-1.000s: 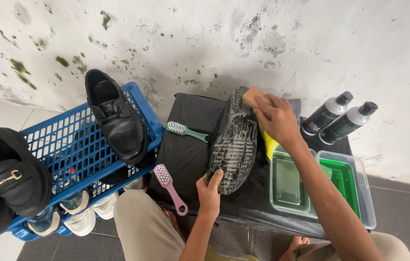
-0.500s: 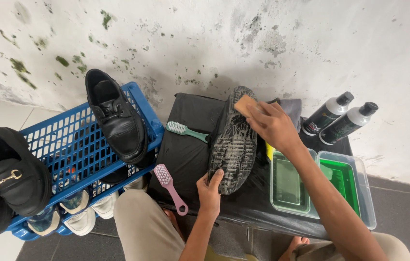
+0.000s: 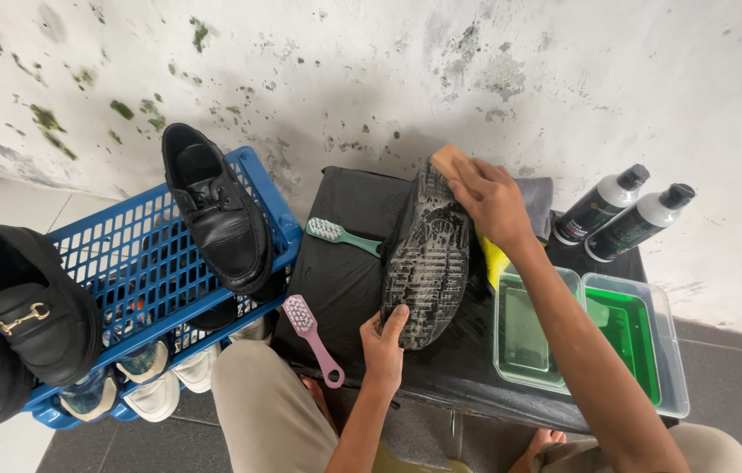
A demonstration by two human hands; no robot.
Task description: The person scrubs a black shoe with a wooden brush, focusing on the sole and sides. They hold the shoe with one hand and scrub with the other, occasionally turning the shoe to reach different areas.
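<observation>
A black shoe [image 3: 428, 258] lies sole-up on a black-covered low table [image 3: 349, 271], its tread wet and soapy. My left hand [image 3: 384, 346] grips the shoe's near end. My right hand [image 3: 492, 201] presses a tan wooden brush [image 3: 447, 162] against the far end of the sole. A yellow cloth [image 3: 493, 263] shows beside the shoe, under my right wrist.
A green toothbrush [image 3: 342, 235] and a pink toothbrush [image 3: 309, 337] lie on the table left of the shoe. Two clear tubs [image 3: 594, 337] of green liquid stand at right, two black-and-white bottles [image 3: 620, 215] behind them. A blue crate [image 3: 126, 271] at left carries black shoes [image 3: 218, 210]; sneakers underneath.
My right hand has slid the brush along the sole toward its far end and slightly left. The left hand and the shoe have stayed in place.
</observation>
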